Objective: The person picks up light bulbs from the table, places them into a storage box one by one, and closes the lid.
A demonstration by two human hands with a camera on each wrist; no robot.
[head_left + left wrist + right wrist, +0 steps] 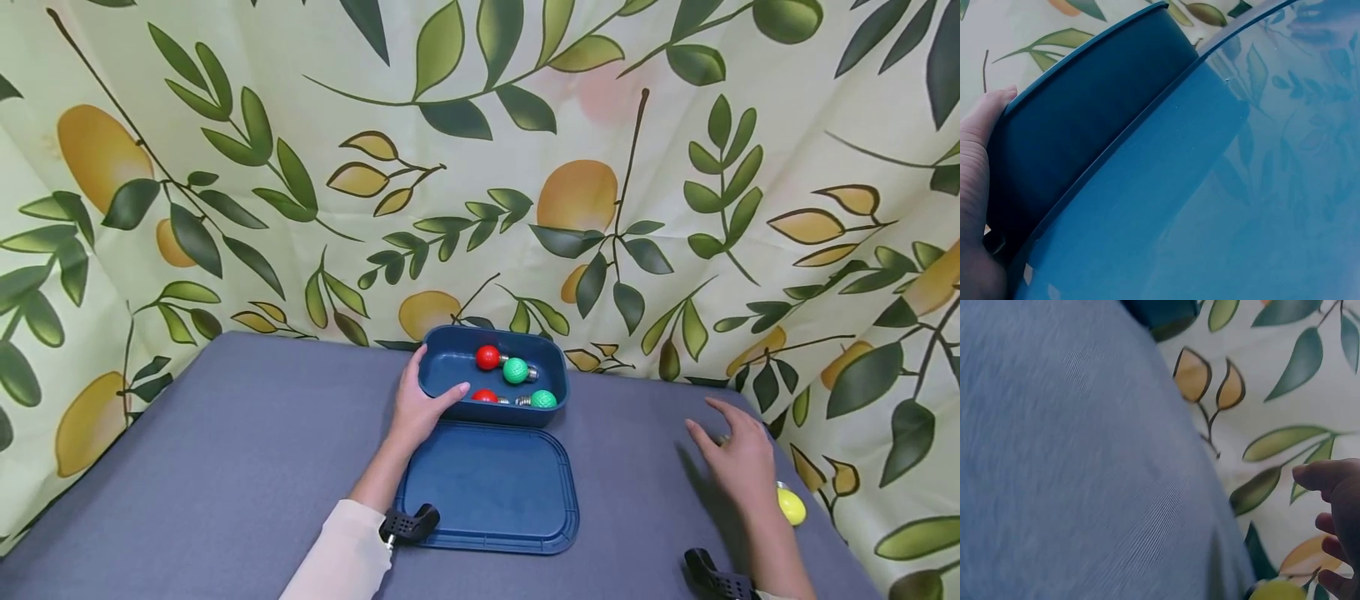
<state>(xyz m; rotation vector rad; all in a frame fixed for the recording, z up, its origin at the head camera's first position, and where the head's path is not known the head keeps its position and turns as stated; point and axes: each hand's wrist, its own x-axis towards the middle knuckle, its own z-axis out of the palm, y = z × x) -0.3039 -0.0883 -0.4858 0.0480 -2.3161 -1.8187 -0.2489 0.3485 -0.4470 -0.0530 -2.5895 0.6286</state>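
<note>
A dark blue plastic box [442, 363] stands at the back of the table, with two red bulbs and two green bulbs inside; one red bulb [487, 357] lies near a green bulb [515, 370]. My left hand [420, 406] grips the box's left end, thumb over the front rim and fingers at the left wall. In front of the box lies a flat blue lid [491, 487]. Over the table's right side my right hand [738, 458] hovers with thumb and fingers spread apart. Close beside its wrist lies a yellow bulb [792, 506], partly hidden by the hand; it also peeks into the right wrist view [1279, 591].
A grey cloth covers the table [247, 467]. Behind it and along both sides hangs a curtain [465, 167] printed with leaves and fruit. The table's right edge runs close by the yellow bulb.
</note>
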